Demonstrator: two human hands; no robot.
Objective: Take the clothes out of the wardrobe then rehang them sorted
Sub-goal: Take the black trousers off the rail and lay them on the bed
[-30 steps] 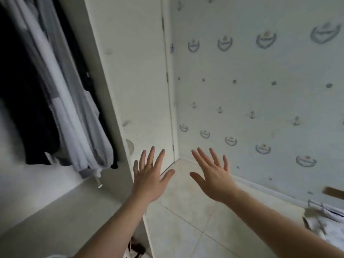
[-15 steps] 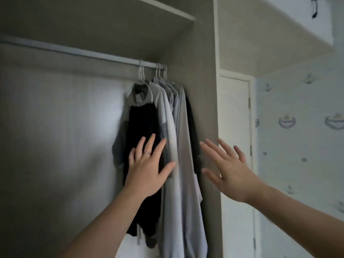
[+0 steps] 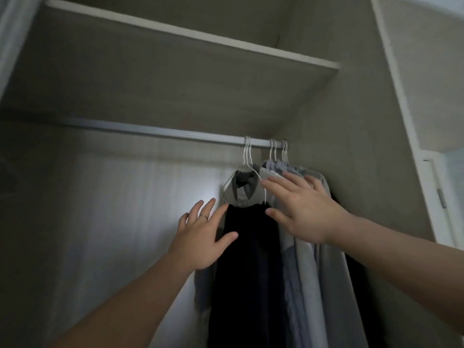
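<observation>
Both hands have risen toward the hangers: left hand and right hand spread wide, empty; the clothes hang bunched at the right end of the rail. Likely fault: crowded hooks tangle, so lifting one drags neighbours off.

Dim, soft blur throughout; faint glow on wardrobe back panel.

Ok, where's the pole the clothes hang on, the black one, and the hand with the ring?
Rail [image 3: 150, 130]: head view, on its bare stretch.
Black garment [image 3: 248, 259]: head view, on the middle of its front.
Left hand [image 3: 200, 237]: head view, on the back of the hand.
</observation>
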